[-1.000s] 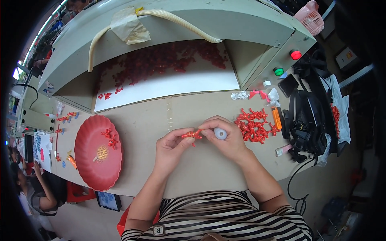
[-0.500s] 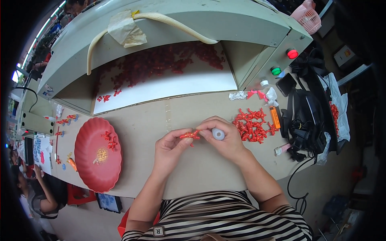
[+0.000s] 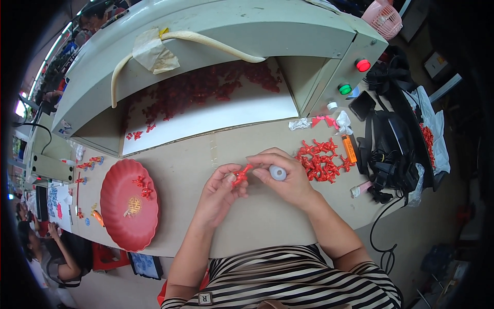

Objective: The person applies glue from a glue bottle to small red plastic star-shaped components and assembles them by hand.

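My left hand [image 3: 218, 191] pinches a small shiny red plastic figurine [image 3: 240, 176], which stands tilted between thumb and fingers. Close beside it, my right hand [image 3: 294, 181] is closed around a pale grey rounded tool [image 3: 278, 173]; its round end with a dark centre faces up, and its working tip cannot be made out. My right fingertips are near the figurine's upper end. On the table just right of that hand lies a cluster of similar red figurines [image 3: 323, 160]. A red scalloped plate [image 3: 109, 206] to the left holds a few more.
Ahead stands a grey-green cabinet [image 3: 216, 38] whose opening holds many red pieces [image 3: 190, 90] on a white sheet. To the right are an orange box [image 3: 349, 149], crumpled tissue [image 3: 343, 123], a phone [image 3: 363, 105] and a black bag [image 3: 386, 149]. Another person [image 3: 56, 252] sits at far left.
The figurine has turned from lying nearly level to a steeper tilt in my left hand. My right fingertips have drawn slightly back from it. The whole view has shifted a little.
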Tool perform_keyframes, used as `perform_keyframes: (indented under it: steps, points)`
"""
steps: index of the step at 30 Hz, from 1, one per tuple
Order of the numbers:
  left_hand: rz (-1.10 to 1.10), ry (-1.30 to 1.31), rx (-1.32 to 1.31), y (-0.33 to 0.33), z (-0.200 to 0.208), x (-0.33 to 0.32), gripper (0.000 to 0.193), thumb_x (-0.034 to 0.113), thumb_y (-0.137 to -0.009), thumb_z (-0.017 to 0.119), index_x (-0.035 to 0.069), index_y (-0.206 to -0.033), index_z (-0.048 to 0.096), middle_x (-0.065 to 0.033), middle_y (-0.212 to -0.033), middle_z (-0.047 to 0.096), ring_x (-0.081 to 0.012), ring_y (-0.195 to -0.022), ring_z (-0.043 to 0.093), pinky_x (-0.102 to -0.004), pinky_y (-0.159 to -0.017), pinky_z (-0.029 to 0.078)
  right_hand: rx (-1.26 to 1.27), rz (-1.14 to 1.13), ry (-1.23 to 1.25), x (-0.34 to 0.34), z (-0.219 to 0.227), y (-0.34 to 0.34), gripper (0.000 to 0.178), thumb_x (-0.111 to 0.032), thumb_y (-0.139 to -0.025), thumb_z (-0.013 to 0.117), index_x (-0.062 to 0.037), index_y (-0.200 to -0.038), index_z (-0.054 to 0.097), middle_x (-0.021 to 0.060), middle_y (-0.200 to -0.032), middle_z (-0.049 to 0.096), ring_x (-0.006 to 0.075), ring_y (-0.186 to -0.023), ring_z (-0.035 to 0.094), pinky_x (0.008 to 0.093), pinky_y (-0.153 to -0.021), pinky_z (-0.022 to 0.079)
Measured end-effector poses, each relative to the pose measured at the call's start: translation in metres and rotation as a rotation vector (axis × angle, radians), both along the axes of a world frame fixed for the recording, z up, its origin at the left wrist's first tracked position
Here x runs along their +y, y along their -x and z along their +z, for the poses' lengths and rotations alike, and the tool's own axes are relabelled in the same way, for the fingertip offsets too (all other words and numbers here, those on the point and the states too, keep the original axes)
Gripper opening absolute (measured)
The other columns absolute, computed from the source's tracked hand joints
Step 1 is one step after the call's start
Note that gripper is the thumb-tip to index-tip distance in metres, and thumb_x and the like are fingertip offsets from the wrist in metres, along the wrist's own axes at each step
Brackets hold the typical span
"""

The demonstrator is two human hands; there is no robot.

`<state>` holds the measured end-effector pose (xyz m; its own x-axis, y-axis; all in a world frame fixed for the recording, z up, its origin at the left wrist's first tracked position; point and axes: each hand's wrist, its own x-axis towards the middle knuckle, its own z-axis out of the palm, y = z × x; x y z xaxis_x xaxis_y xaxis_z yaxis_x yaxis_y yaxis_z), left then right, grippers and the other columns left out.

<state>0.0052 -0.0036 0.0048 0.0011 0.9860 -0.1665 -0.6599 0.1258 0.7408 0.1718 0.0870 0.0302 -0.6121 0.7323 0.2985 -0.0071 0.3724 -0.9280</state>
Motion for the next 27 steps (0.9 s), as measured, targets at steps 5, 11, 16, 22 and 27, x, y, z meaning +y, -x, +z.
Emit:
perform_keyframes:
  steps: [5,11,16,22,27]
  points:
    - [-0.044,-0.005,-0.050,0.0007,-0.0024,0.0008,0.024,0.019,-0.093,0.044,0.005,-0.111,0.050,-0.0052,-0.086,0.057,-0.0133,-0.079,0.054,-0.0299,-0.072,0.047,0.023,0.021,0.026,-0.0008,-0.0022,0.0013,0.022,-0.001,-0.077,0.064,-0.0047,-0.099,0.063,0.0061,-0.093,0.058,0.0137,-0.083,0.058,0.0242,-0.073,0.046]
    - [-0.028,0.061,-0.065,-0.0015,0.0056,0.0039,0.034,0.027,-0.094,0.040,0.003,-0.116,0.050,-0.0033,-0.082,0.056,-0.0122,-0.074,0.052,-0.0296,-0.070,0.047,-0.023,0.008,0.074,-0.0006,-0.0018,0.0013,0.013,-0.004,-0.077,0.064,-0.0036,-0.090,0.062,0.0044,-0.088,0.059,0.0129,-0.081,0.057,0.0245,-0.070,0.045]
    - [0.023,0.115,0.065,-0.0028,0.0034,0.0028,0.033,0.027,-0.093,0.046,0.003,-0.113,0.054,-0.0029,-0.085,0.058,-0.0108,-0.073,0.052,-0.0282,-0.070,0.047,-0.024,0.015,0.135,-0.0018,-0.0019,0.0027,0.011,-0.005,-0.078,0.064,-0.0033,-0.089,0.062,0.0042,-0.087,0.059,0.0127,-0.081,0.057,0.0244,-0.071,0.044]
    - [0.072,0.136,0.038,0.0003,-0.0013,0.0024,0.025,0.023,-0.090,0.052,0.003,-0.103,0.059,-0.0035,-0.084,0.059,-0.0101,-0.072,0.053,-0.0276,-0.069,0.047,-0.078,0.044,0.256,-0.0010,-0.0044,0.0044,0.012,-0.006,-0.080,0.063,-0.0020,-0.091,0.062,0.0025,-0.088,0.060,0.0096,-0.082,0.055,0.0230,-0.073,0.044]
    - [0.118,0.165,0.080,0.0000,-0.0004,0.0026,0.021,0.022,-0.089,0.054,0.004,-0.098,0.059,-0.0039,-0.083,0.060,-0.0097,-0.070,0.053,-0.0273,-0.068,0.047,-0.126,0.026,0.413,-0.0010,-0.0031,0.0057,0.013,-0.008,-0.081,0.063,-0.0016,-0.093,0.061,0.0006,-0.087,0.061,0.0061,-0.081,0.054,0.0205,-0.073,0.043]
